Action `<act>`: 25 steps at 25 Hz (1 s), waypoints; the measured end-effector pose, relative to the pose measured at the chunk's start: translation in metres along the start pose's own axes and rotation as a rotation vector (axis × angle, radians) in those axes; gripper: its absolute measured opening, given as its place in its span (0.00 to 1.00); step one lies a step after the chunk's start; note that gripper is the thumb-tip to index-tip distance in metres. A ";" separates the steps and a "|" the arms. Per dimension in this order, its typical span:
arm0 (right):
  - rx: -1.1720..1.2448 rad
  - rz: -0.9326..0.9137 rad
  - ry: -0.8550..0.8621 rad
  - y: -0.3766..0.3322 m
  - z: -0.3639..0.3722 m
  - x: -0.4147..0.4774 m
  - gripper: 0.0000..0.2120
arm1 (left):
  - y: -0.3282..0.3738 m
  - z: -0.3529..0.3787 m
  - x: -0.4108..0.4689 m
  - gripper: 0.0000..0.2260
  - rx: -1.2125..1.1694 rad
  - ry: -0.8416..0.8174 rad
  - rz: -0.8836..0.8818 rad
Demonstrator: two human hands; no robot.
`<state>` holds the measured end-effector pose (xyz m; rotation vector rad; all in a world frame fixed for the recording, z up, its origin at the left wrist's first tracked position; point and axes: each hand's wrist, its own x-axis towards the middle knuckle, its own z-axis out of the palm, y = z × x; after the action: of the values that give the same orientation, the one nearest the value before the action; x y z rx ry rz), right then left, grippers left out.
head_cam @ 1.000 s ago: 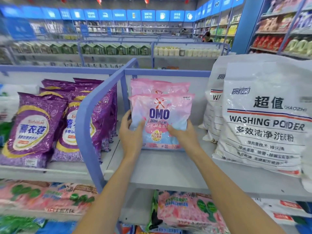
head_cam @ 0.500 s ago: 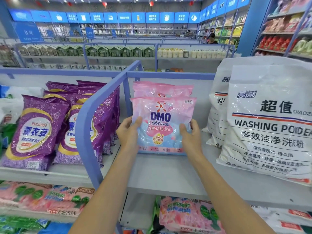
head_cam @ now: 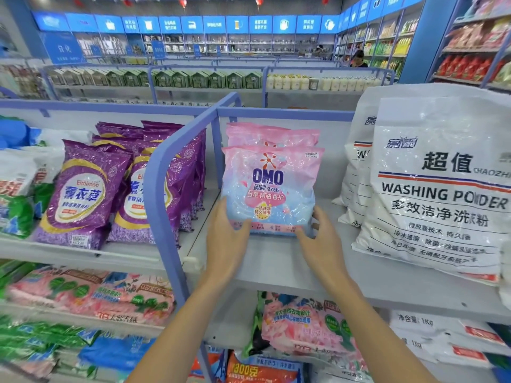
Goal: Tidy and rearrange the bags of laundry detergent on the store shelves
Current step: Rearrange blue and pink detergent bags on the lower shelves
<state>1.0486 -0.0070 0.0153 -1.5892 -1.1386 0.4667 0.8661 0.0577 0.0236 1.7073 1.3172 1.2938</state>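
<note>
A pink and blue OMO detergent bag stands upright on the grey shelf, just in front of a second pink OMO bag. My left hand holds its lower left corner, thumb across the front and fingers up the side. My right hand holds the lower right corner, thumb on the bottom seam and fingers beside the edge. Both forearms reach in from below.
A blue divider rail separates this bay from purple detergent bags on the left. Large white washing powder sacks lean at the right. Pink bags lie on the shelf below. A person stands far back.
Both hands have slid down from the bag's sides to its bottom corners. The OMO bag now stands straighter in front of the one behind it.
</note>
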 end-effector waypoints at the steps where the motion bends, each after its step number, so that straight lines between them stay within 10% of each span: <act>1: -0.065 -0.014 -0.016 0.001 0.000 -0.009 0.24 | 0.002 -0.003 -0.011 0.29 0.079 -0.014 -0.009; 25: -0.571 -0.008 -0.238 0.014 0.056 -0.240 0.26 | -0.091 -0.151 -0.212 0.21 0.487 -0.281 0.006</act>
<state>0.8992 -0.1805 -0.0777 -2.0546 -1.5542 0.3466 0.6879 -0.1278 -0.0754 2.1262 1.5349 0.7284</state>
